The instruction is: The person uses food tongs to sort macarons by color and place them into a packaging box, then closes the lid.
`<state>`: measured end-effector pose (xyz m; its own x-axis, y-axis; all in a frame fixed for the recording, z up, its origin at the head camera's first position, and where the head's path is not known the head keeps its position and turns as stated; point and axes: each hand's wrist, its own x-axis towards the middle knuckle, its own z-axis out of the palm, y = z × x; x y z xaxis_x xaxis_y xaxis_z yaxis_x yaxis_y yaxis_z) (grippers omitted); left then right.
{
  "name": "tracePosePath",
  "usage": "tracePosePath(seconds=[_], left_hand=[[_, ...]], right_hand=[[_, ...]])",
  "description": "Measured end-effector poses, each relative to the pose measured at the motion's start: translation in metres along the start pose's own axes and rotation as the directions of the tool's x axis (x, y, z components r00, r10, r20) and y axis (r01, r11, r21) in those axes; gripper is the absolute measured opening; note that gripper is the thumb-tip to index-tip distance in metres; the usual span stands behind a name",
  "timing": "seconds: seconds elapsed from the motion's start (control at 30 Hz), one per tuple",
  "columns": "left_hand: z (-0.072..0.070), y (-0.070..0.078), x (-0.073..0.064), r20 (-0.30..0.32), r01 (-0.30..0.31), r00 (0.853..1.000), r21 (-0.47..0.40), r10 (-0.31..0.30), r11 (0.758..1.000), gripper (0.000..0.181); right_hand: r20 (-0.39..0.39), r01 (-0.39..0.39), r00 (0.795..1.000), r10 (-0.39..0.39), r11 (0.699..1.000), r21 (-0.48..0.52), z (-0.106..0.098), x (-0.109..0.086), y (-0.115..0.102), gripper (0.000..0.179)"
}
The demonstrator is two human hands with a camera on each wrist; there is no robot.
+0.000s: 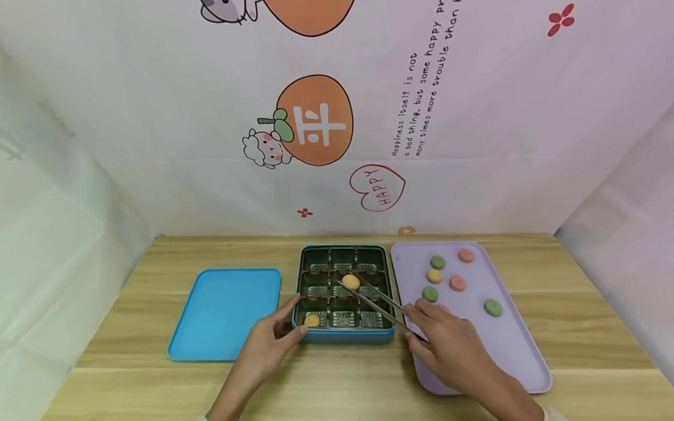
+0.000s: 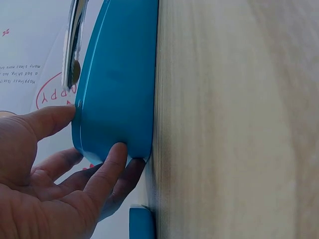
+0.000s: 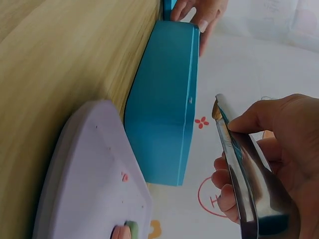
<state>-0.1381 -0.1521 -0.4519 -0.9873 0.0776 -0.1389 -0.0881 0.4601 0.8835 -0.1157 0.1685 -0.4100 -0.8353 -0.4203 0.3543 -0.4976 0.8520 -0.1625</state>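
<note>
A blue square tin (image 1: 346, 336) with a divided dark plastic insert stands in the middle of the table. My left hand (image 1: 268, 341) grips its front left corner, the thumb at the rim and the fingers against the side wall in the left wrist view. My right hand (image 1: 449, 341) holds metal tongs (image 3: 249, 169), reaching in from the right. Their tips pinch a round yellow macaron-like cookie (image 1: 350, 282) over the middle of the insert. Another yellow cookie (image 1: 312, 320) lies in the front left compartment.
To the right, a pale purple tray (image 1: 510, 353) bears green cookies (image 1: 493, 307), pink cookies (image 1: 466, 256) and a yellow one (image 1: 434, 276). A flat blue lid (image 1: 227, 318) lies left of the tin. Behind the table hangs a printed white cloth (image 1: 460, 196).
</note>
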Motion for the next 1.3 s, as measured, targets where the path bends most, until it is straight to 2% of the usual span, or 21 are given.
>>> tracePosePath(seconds=[0.17,0.43,0.77,0.97,1.3], left_hand=[[0.001,-0.002,-0.001,0.005,0.001,1.0,-0.007,-0.001,1.0,0.066],[0.001,-0.002,0.0,-0.007,0.002,1.0,0.012,-0.002,1.0,0.066],[0.001,-0.001,0.0,0.001,-0.002,1.0,0.002,0.002,1.0,0.066],[0.002,-0.002,0.0,0.004,0.002,1.0,-0.003,-0.002,1.0,0.066],[0.001,-0.001,0.0,0.006,0.008,1.0,0.014,-0.008,1.0,0.066]], right_hand=[[0.05,-0.01,0.999,0.009,1.0,0.029,0.004,0.006,-0.009,0.036],[0.031,0.046,0.998,-0.048,0.998,0.049,0.014,0.021,-0.019,0.034],[0.086,0.001,0.996,-0.005,0.999,0.051,0.019,0.035,-0.03,0.037],[0.123,0.002,0.992,-0.007,0.999,0.043,0.022,0.043,-0.035,0.032],[0.136,0.011,0.991,-0.016,0.999,0.037,0.024,0.047,-0.035,0.033]])
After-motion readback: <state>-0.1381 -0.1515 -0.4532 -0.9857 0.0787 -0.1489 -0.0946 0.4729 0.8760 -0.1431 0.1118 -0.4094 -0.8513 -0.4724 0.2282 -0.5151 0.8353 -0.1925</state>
